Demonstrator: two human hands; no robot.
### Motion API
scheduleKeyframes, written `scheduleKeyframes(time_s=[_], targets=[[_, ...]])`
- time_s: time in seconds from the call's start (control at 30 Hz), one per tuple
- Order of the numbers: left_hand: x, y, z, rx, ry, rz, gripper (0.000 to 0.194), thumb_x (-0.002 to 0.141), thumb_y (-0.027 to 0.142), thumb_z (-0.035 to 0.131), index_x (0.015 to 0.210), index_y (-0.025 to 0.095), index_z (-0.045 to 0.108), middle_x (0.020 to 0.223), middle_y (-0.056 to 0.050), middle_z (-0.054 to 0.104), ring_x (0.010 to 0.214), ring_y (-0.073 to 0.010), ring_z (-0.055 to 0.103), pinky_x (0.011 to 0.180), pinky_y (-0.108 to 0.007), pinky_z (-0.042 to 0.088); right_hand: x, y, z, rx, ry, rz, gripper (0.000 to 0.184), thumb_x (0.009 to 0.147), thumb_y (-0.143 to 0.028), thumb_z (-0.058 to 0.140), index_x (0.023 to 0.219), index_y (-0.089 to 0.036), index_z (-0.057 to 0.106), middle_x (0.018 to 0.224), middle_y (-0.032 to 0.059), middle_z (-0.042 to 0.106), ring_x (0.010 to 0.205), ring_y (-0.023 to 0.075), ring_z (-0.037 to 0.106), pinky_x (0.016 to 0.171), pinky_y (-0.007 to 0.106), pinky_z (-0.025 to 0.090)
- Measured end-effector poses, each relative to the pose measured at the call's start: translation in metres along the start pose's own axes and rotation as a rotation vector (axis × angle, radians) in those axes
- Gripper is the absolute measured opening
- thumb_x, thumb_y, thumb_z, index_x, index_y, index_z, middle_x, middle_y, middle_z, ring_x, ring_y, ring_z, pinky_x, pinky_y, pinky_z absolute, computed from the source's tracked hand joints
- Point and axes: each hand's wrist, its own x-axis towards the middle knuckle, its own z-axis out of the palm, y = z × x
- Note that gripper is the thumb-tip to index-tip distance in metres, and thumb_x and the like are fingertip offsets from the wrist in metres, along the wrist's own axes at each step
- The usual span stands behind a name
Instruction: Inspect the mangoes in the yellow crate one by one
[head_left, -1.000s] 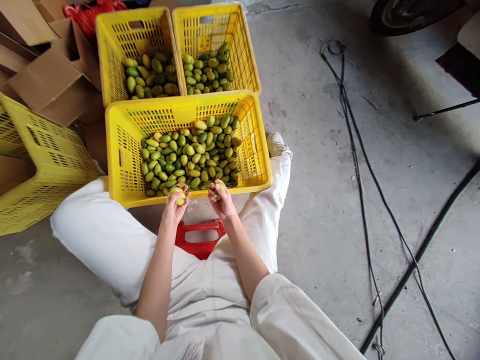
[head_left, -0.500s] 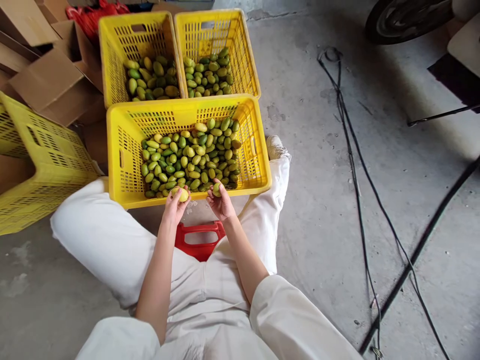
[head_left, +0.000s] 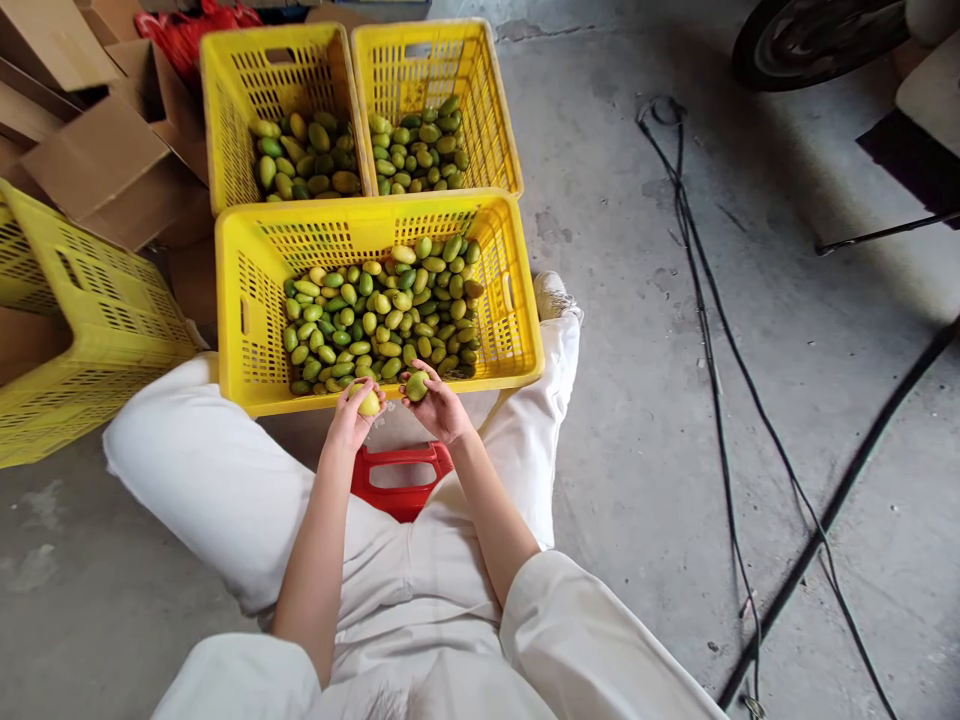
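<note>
My left hand (head_left: 352, 418) is closed round a pale yellow oval fruit (head_left: 368, 403). In my right hand (head_left: 440, 408) a greener oval fruit (head_left: 417, 386) lies between thumb and fingers. Both hands are close together at the near edge of a large yellow plastic crate (head_left: 262, 400). Inside that crate is a heap of small green and yellow fruits (head_left: 375, 320); the exact kind is hard to tell, though they resemble small mangoes.
Behind stand two more yellow crates, left (head_left: 225, 120) and right (head_left: 506, 140), with similar fruits. A tilted yellow crate (head_left: 112, 300) and cardboard boxes (head_left: 97, 160) are at left. Below my hands is a red plastic seat (head_left: 401, 505). Black cables (head_left: 697, 260) and a wheel (head_left: 780, 45) lie right.
My right hand has moved a little left, closer to my left hand, and its fruit is turned and shows more fully. The left hand's fruit has also turned slightly.
</note>
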Motion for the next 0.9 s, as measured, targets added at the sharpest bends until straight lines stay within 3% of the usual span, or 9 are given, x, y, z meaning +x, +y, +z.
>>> scheduleKeyframes(time_s=[0.1, 0.2, 0.3, 0.4, 0.57, 0.7, 0.8, 0.9], targets=[[-0.002, 0.004, 0.003, -0.065, -0.017, -0.022, 0.016, 0.076, 0.025, 0.072, 0.088, 0.016, 0.067, 0.085, -0.005, 0.070, 0.081, -0.0170, 0.070, 0.080, -0.033, 0.058, 0.001, 0.002, -0.001, -0.014, -0.020, 0.018, 0.043, 0.066, -0.021, 0.078, 0.106, -0.025, 0.064, 0.108, 0.0022, 0.071, 0.094, 0.0187, 0.068, 0.082, 0.034, 0.055], [-0.003, 0.004, 0.005, -0.083, -0.022, -0.020, 0.019, 0.078, 0.024, 0.070, 0.095, 0.015, 0.068, 0.092, -0.008, 0.072, 0.090, -0.0198, 0.070, 0.087, -0.035, 0.058, 0.004, 0.005, -0.003, -0.023, 0.035, -0.008, 0.046, 0.064, -0.023, 0.083, 0.105, -0.025, 0.063, 0.106, 0.0019, 0.072, 0.093, 0.0184, 0.069, 0.082, 0.033, 0.056], [-0.001, 0.001, 0.005, -0.047, 0.020, -0.006, 0.019, 0.077, 0.023, 0.075, 0.092, 0.016, 0.066, 0.089, -0.007, 0.071, 0.083, -0.0176, 0.070, 0.076, -0.029, 0.058, 0.006, 0.005, -0.006, -0.012, 0.097, 0.015, 0.041, 0.065, -0.029, 0.085, 0.097, -0.023, 0.059, 0.089, -0.0015, 0.070, 0.077, 0.0128, 0.066, 0.066, 0.024, 0.053], [0.000, 0.001, 0.004, -0.081, 0.040, -0.014, 0.017, 0.073, 0.020, 0.076, 0.082, 0.017, 0.062, 0.077, -0.001, 0.065, 0.066, -0.0106, 0.063, 0.059, -0.020, 0.051, 0.006, 0.002, -0.009, 0.029, 0.080, 0.063, 0.035, 0.068, -0.028, 0.083, 0.086, -0.023, 0.053, 0.072, -0.0063, 0.061, 0.061, 0.0073, 0.057, 0.051, 0.017, 0.045], [-0.001, 0.005, 0.002, -0.125, 0.102, -0.011, 0.018, 0.071, 0.009, 0.070, 0.081, 0.019, 0.059, 0.083, -0.001, 0.067, 0.079, -0.0117, 0.067, 0.076, -0.024, 0.056, 0.006, 0.002, -0.011, -0.022, 0.141, 0.062, 0.040, 0.062, -0.015, 0.085, 0.091, -0.022, 0.058, 0.080, -0.0018, 0.070, 0.065, 0.0090, 0.062, 0.052, 0.016, 0.046], [0.002, 0.005, 0.000, -0.069, 0.131, -0.021, 0.017, 0.071, 0.009, 0.071, 0.080, 0.017, 0.059, 0.070, 0.002, 0.062, 0.056, -0.0055, 0.058, 0.051, -0.014, 0.044, 0.008, 0.004, -0.011, -0.050, 0.102, 0.054, 0.034, 0.063, -0.023, 0.087, 0.086, -0.019, 0.063, 0.065, -0.0047, 0.062, 0.053, 0.0052, 0.053, 0.043, 0.014, 0.037], [0.003, 0.005, -0.001, -0.084, 0.071, -0.005, 0.018, 0.074, 0.018, 0.076, 0.076, 0.016, 0.058, 0.064, 0.004, 0.056, 0.049, -0.0040, 0.051, 0.043, -0.013, 0.036, 0.007, 0.002, -0.010, 0.023, 0.076, 0.068, 0.027, 0.069, -0.030, 0.082, 0.086, -0.020, 0.064, 0.073, -0.0031, 0.065, 0.064, 0.0084, 0.060, 0.055, 0.018, 0.050], [0.000, 0.007, 0.000, -0.140, 0.040, 0.001, 0.016, 0.079, 0.029, 0.071, 0.079, 0.016, 0.061, 0.072, -0.001, 0.062, 0.062, -0.0095, 0.061, 0.056, -0.019, 0.049, 0.006, 0.001, -0.009, 0.058, 0.034, 0.067, 0.029, 0.068, -0.028, 0.079, 0.092, -0.022, 0.064, 0.090, 0.0000, 0.071, 0.083, 0.0145, 0.067, 0.077, 0.028, 0.057]])
